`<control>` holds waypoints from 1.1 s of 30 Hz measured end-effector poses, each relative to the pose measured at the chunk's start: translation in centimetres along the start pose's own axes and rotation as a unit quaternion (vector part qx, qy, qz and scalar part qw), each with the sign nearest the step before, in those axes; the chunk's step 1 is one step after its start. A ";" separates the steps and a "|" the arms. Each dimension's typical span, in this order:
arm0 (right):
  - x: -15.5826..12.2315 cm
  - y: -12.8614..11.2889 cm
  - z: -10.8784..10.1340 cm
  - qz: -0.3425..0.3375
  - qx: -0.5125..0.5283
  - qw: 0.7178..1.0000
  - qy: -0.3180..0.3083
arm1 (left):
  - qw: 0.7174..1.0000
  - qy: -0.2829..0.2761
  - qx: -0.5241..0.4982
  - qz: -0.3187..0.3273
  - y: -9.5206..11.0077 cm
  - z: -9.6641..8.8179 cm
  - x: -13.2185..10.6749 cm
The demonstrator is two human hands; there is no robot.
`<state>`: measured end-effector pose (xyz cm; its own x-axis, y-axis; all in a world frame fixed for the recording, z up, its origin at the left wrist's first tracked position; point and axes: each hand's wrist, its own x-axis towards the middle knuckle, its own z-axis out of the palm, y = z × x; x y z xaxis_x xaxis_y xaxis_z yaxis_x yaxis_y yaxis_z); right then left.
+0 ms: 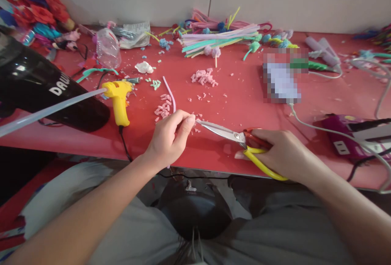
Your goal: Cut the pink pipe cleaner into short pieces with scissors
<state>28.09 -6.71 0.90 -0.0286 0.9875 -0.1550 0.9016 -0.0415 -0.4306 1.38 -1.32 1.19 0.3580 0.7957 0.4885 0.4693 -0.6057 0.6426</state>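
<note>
My left hand [169,136] pinches a thin pink pipe cleaner [171,93] near the front edge of the red table [244,98]; the strand curves away from my fingers toward the back. My right hand [282,153] grips scissors [232,134] with red and yellow handles. Their blades are nearly closed, and the tips meet my left fingertips. Small pink cut pieces [163,108] lie just behind my left hand.
A yellow glue gun [118,98] with a clear glue stick stands to the left, beside a black hair dryer [36,89]. Another pile of pink bits [204,77], bundled pipe cleaners [220,36], a clear bottle [108,49], a phone with white cable [282,79] and a purple power strip [354,136] share the table.
</note>
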 end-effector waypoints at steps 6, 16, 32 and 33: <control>-0.2 0.1 -0.1 0.009 0.015 1.000 0.004 | 1.000 -0.001 -0.001 -0.007 0.1 0.0 0.0; -0.3 0.1 -0.2 -0.024 0.002 1.000 0.005 | 1.000 -0.002 -0.003 -0.006 0.2 0.0 0.0; -0.2 0.0 0.0 0.011 0.011 1.000 0.004 | 1.000 -0.005 -0.010 -0.011 0.1 0.0 0.0; -0.2 0.0 0.0 0.003 0.014 1.000 0.003 | 1.000 -0.005 -0.009 -0.011 0.1 0.0 0.0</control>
<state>28.15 -6.94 0.94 -0.0207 0.9880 -0.1530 0.8894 -0.0517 -0.4542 1.41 -1.36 1.21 0.3555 0.8085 0.4690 0.4623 -0.5882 0.6635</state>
